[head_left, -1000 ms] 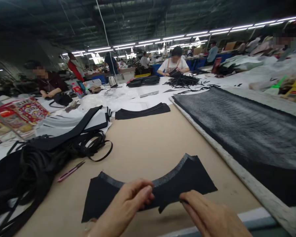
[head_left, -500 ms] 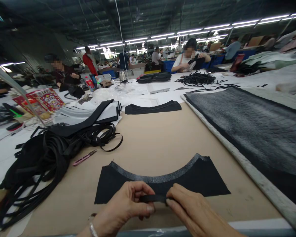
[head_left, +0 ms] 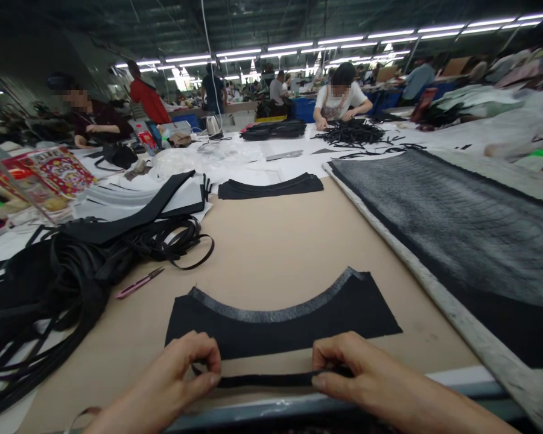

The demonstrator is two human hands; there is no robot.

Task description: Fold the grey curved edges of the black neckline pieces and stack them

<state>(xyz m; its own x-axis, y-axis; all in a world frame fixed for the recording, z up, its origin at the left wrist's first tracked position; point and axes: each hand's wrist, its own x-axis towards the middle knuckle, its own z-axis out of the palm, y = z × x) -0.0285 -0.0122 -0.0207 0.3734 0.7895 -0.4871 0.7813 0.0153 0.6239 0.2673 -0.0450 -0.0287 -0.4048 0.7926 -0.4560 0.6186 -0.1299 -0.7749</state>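
A narrow black strip (head_left: 266, 380) is stretched level near the table's front edge. My left hand (head_left: 192, 367) pinches its left part, and my right hand (head_left: 344, 364) pinches it farther right. Just beyond the strip, a curved black fabric piece (head_left: 271, 334) lies flat on the brown board, with a grey band along its concave far edge. Farther back rests a small stack of curved black pieces (head_left: 271, 188).
At the left are a heap of black strips (head_left: 76, 271) and pink snips (head_left: 140, 283). A large black-and-grey fabric sheet (head_left: 457, 223) covers the right side. Across the table, a person (head_left: 344, 99) handles a pile of black strips (head_left: 353, 132).
My hands have moved apart, drawing the strip out between them, and are nearer the table's front edge. The view has shifted. The person across has lowered their hands to the pile.
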